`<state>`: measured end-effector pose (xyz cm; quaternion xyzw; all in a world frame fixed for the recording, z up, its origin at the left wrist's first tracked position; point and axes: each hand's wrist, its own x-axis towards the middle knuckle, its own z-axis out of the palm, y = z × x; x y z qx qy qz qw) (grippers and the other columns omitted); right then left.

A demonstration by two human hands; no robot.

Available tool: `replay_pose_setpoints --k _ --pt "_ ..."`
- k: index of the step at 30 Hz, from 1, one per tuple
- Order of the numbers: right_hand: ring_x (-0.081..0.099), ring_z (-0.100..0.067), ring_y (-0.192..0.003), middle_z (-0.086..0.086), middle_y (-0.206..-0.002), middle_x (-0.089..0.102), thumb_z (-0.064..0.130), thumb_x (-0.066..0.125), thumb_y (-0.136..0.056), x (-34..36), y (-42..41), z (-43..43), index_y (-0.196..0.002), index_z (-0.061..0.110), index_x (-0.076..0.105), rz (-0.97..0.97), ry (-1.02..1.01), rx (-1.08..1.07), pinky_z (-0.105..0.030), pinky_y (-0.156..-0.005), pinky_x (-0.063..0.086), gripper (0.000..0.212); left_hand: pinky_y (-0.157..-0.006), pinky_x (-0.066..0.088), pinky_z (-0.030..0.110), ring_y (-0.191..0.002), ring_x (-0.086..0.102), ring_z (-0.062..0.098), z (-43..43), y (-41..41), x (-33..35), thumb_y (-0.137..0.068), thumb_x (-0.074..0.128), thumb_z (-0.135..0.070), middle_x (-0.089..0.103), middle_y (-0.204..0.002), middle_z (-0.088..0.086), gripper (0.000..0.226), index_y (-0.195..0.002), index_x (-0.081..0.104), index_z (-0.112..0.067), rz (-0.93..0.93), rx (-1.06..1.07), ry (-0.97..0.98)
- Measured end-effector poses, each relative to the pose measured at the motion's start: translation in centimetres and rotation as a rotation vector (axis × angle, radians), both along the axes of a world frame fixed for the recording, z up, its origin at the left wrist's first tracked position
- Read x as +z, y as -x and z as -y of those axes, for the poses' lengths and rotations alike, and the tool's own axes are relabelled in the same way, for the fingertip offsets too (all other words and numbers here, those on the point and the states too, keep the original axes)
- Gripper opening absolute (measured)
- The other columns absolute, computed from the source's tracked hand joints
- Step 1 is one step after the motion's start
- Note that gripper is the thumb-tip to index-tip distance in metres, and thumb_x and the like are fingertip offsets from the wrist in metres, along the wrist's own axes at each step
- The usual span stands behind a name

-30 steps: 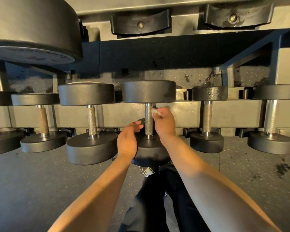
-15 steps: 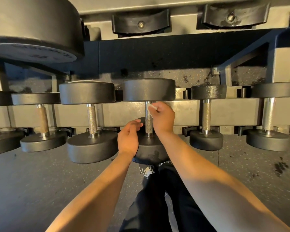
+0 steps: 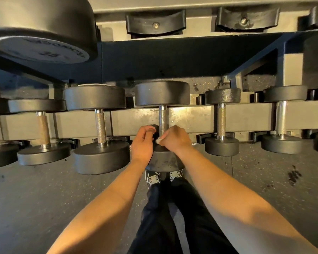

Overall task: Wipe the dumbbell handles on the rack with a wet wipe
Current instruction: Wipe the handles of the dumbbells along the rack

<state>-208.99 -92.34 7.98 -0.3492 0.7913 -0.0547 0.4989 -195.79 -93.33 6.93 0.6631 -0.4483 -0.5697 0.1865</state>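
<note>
Wiping is being carried out at the near end of the centre dumbbell handle [image 3: 162,119].

Right hand [image 3: 174,139]: fingers are being held curled, pinching a small white wet wipe [image 3: 158,141] against the base of the handle, just above the near weight head [image 3: 163,160].

Left hand [image 3: 142,142]: fingers are being held loosely curled beside the handle, resting at the near head; nothing is seen being gripped, though the fingertips are partly hidden.

Centre dumbbell: it is being cradled on the lower tier of the rack [image 3: 191,118], its handle knurled and bare above the hands.

Neighbouring items: a left dumbbell handle [image 3: 100,125] and a right dumbbell handle [image 3: 221,120] are being held in adjoining cradles, apart from both hands. A rust-toned handle [image 3: 43,128] is lying further left.

Handling note (judgement): the wipe is best being wrapped round the full girth and drawn along the whole knurled length, with the near head being steadied so the dumbbell is not being rolled in its cradle. Several handles appear not yet reached.

Floor [image 3: 35,198]: dark rubber, speckled.
</note>
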Motion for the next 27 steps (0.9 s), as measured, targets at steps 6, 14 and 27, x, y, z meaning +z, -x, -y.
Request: replay_pose_setpoints --k 6,14,27 --pt "0.069 -0.013 -0.094 0.003 -0.103 0.075 0.019 0.069 -0.090 1.8 -0.1 -2.4 -0.107 0.021 0.077 0.321 0.183 -0.374 -0.033 -0.093 0.055 0.018 -0.088 0.048 0.017 -0.103 0.062 0.004 0.6 -1.8 0.6 -0.102 0.057 -0.032 0.067 -0.112 -0.015 0.019 -0.120 0.063 -0.035 -0.075 -0.385 0.010" --pt "0.062 -0.015 -0.087 0.009 -0.097 0.069 0.031 0.045 -0.103 0.9 -2.0 -3.0 -0.108 0.031 0.064 -0.052 0.300 -0.347 -0.032 -0.074 0.044 0.020 -0.091 0.051 0.030 -0.103 0.064 0.013 3.6 0.6 0.6 -0.100 0.056 -0.028 0.069 -0.112 -0.002 0.020 -0.118 0.065 -0.023 -0.034 0.086 0.064" --pt "0.065 -0.021 -0.092 0.006 -0.106 0.071 0.023 0.047 -0.100 0.2 -2.3 -2.9 -0.111 0.030 0.068 -0.196 0.303 -0.366 -0.037 -0.081 0.050 0.025 -0.088 0.050 0.038 -0.096 0.064 0.028 6.4 3.2 -1.8 -0.099 0.032 -0.041 0.070 -0.101 0.015 0.042 -0.097 0.064 -0.015 0.003 -0.209 -0.410"
